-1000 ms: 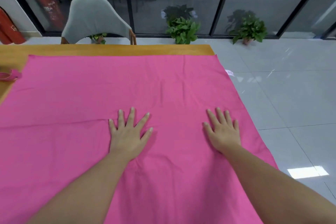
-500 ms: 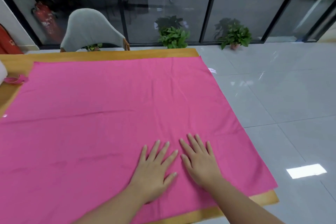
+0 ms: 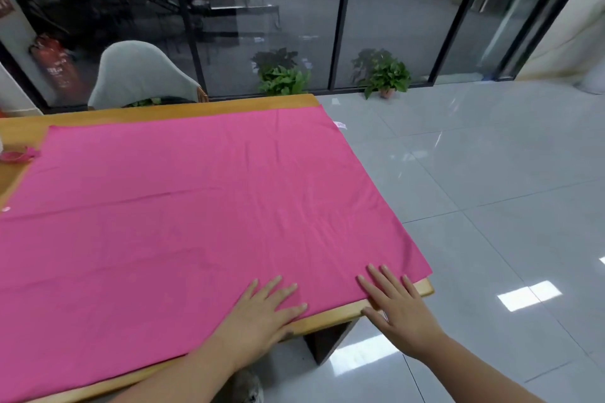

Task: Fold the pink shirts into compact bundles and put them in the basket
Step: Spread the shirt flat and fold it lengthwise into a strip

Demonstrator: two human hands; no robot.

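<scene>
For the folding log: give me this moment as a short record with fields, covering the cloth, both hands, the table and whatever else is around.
cloth: pink shirt spread flat, not yet folded, covering most of the table
left hand: fingers straight, lying flat on the cloth at its near edge
right hand: fingers straight, at the cloth's near right corner, palm over the table edge
table: wooden, bare strip along the near edge
basket: not in view
beyond the table: grey chair, two potted plants by the glass wall
</scene>
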